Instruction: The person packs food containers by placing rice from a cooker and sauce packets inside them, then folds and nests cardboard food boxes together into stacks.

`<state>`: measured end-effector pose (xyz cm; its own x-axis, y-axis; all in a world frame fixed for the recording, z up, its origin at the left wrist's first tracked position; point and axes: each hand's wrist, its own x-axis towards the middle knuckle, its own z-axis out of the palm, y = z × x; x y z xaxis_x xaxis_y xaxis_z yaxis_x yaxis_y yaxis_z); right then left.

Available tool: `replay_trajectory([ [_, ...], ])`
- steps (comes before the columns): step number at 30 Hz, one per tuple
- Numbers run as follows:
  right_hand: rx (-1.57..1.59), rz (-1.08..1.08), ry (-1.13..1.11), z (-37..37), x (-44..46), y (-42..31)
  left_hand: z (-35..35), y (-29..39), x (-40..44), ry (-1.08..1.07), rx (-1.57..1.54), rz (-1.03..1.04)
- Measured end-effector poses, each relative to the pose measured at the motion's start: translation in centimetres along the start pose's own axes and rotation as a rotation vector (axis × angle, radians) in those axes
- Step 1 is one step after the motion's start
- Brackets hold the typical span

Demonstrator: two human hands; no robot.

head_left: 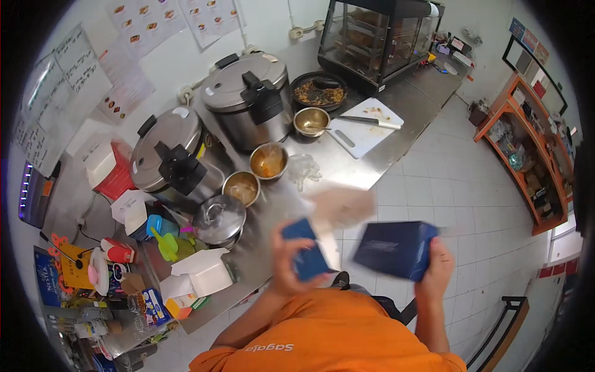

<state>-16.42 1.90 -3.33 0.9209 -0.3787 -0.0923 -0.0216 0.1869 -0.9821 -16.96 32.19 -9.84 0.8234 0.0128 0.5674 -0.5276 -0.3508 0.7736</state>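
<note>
In front of my orange shirt, my left hand (pixel 290 265) grips a blue cardboard box (pixel 305 253), its fingers wrapped round the near side. A pale panel shows along that box's right side, smeared by motion. My right hand (pixel 437 268) holds a dark blue box (pixel 392 249) by its right end, with faint lettering on the face toward me. The two boxes are apart, both held up off the counter near its front edge. A blurred brownish shape (pixel 344 206) lies just beyond them; I cannot tell whether it belongs to the left box.
Two large rice cookers (pixel 245 93) stand against the wall, with metal bowls (pixel 269 161) and a lidded pot (pixel 219 220) before them. A knife (pixel 372 122) lies on a white cutting board (pixel 367 133). Open takeaway boxes (pixel 201 273) sit at left. A glass display case (pixel 365 40) stands behind.
</note>
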Motion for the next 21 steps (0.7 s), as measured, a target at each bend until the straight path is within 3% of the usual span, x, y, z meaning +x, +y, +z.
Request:
replay_trajectory([
  [1, -0.104, -0.079, -0.014, -1.8, 2.3, 0.0, 0.1, -1.1, 0.6, 0.082, -0.003, -0.027],
  [3, -0.754, -0.083, -0.22, -6.5, 6.8, 5.0, 2.3, -1.2, 1.8, 0.148, -0.368, -0.022],
  [5, -0.649, 0.244, -0.388, -3.3, 7.5, 5.7, 5.3, -0.1, 2.1, 0.108, -0.43, -0.03],
  [7, -0.359, 0.042, -0.505, -2.3, 8.8, 12.2, 7.6, -0.9, 2.2, 0.066, -0.408, -0.004],
  [8, -0.422, 0.046, -0.593, -0.6, 9.4, 11.7, 8.6, -2.2, 1.9, 0.112, -0.405, 0.005],
  [11, -0.625, -0.022, -0.787, 4.1, 12.9, 10.8, 7.2, -5.0, 3.7, -0.023, -0.321, 0.011],
  [13, -0.785, -0.195, -0.835, 6.6, 16.6, 13.9, 6.0, -7.3, 5.4, 0.19, -0.513, -0.129],
  [15, -0.889, -0.215, -0.901, 9.5, 20.1, 18.9, 3.1, -10.7, 8.3, 0.342, -0.407, -0.215],
  [18, -1.108, -0.306, -0.981, 14.1, 23.5, 25.9, -3.7, -18.1, 17.6, 0.439, 0.181, -0.283],
  [20, -1.247, -0.295, -0.996, 16.6, 24.4, 30.4, -5.9, -21.2, 25.9, 0.541, 0.201, -0.227],
  [21, -1.289, -0.266, -1.027, 17.6, 24.8, 30.9, -7.5, -25.3, 29.1, 0.522, 0.471, -0.11],
])
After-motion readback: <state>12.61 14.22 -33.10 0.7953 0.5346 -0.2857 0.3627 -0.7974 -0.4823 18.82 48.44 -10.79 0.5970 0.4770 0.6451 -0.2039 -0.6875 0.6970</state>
